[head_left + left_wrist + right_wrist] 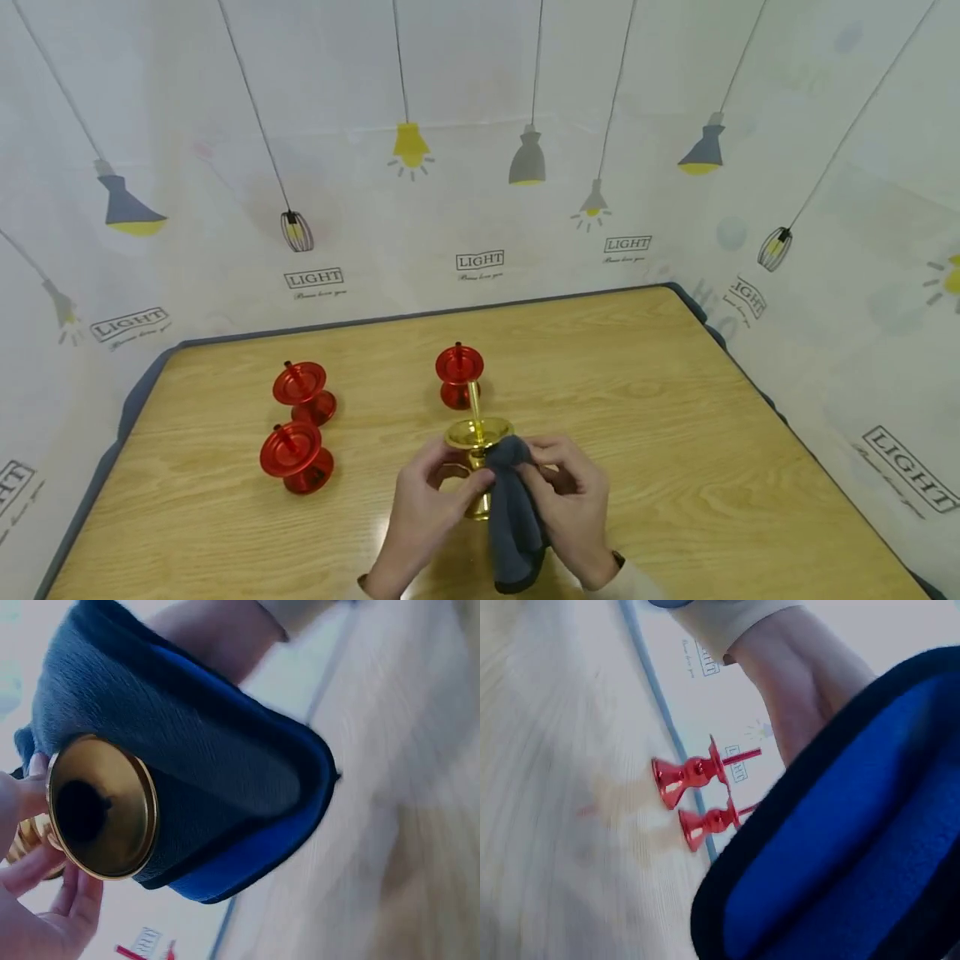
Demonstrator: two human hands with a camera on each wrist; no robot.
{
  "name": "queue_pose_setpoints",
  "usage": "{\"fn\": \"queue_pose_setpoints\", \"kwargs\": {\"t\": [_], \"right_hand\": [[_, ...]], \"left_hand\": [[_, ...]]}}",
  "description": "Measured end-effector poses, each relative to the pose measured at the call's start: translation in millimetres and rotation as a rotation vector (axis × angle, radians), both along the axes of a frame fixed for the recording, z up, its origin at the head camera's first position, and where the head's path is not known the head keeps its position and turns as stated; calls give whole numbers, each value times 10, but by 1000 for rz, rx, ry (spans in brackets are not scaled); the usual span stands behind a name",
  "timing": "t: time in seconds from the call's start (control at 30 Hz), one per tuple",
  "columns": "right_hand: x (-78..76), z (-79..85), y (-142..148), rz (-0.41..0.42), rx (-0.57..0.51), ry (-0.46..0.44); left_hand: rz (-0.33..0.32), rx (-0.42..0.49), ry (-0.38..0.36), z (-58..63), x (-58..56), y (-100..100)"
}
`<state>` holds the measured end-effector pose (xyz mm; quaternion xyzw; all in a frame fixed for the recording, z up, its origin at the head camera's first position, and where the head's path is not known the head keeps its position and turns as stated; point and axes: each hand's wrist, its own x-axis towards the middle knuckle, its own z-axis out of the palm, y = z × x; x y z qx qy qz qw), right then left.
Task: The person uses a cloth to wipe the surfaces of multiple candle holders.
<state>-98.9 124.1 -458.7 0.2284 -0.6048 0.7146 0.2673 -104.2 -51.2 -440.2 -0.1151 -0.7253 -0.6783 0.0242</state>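
Head view puts the gold candlestick (pixel 476 457) before me at the near middle of the wooden table (pixel 750 442), between the two hands, with one red candlestick (pixel 459 367) just beyond it and two more red candlesticks (pixel 291 450) well off to the left. The left hand (pixel 429 500) is clamped round the candlestick's waist, thumb toward the near side; the right hand (pixel 573 492) pinches a dark blue cloth (pixel 516 525) against the right side just under the dish, its loose end hanging nearer. I take the step as wiping. To do it well, I would want the left grip firm but light, the cloth bunched thin enough to reach under the dish rim, and the candlestick turned bit by bit against the cloth so that the waist gets covered all round. I would also want fingers off finished metal, and the drooping cloth gathered so it cannot snag the thin spike (pixel 475 402). As for pointing, the spike aims up, leaning slightly left and far, and the long axis runs from it down to the flared base, close to upright. Left wrist view shows me the hollow underside (pixel 127 795), so I judge the base is off the table.
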Motion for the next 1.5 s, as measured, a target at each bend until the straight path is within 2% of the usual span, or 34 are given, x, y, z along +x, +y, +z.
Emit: {"fn": "queue_pose_setpoints", "kwargs": {"t": [0.07, 0.2, 0.3, 0.4, 0.5, 0.57, 0.63, 0.73, 0.8, 0.87, 0.97, 1.1, 1.2, 1.33, 1.4, 1.5], "right_hand": [[7, 0, -4, 16, 2, 3], [7, 23, 9, 23, -51, -213], [-10, 30, 16, 20, -89, -343], [-20, 7, 9, 8, -75, -317], [-1, -32, -12, -19, -36, -183], [18, -55, -24, -32, -19, -87], [35, -68, -29, -25, -7, -12], [48, -65, -9, 24, -9, -10], [44, -51, 20, 60, -10, -60], [30, -36, 49, 82, -11, -135], [-7, -31, 85, 67, 2, -223], [-55, -56, 186, -37, -41, -328], [-61, -44, 291, -120, -97, -416], [-10, -12, 413, -163, -103, -499], [22, -14, 459, -167, -91, -516], [60, -26, 520, -180, -73, -522]], "left_hand": [[-2, 56, -23, -5, -1, -15], [-51, 170, -99, -11, -2, -56], [-66, 183, -133, -12, 5, -55], [-65, 65, -94, -10, 26, -22], [-33, -98, -27, -10, 45, 6], [-16, -134, -18, -20, 47, 8], [-32, -90, -34, -34, 36, -15], [-131, 31, -83, -62, 14, -90], [-206, 75, -101, -80, -4, -141], [-255, 101, -144, -95, -26, -181], [-271, 121, -187, -120, -69, -209], [-185, 170, -239, -175, -184, -168], [-44, 169, -254, -252, -321, -109], [126, 97, -258, -408, -486, -24], [172, 63, -267, -486, -533, 24], [203, 48, -272, -581, -591, 100]]}}
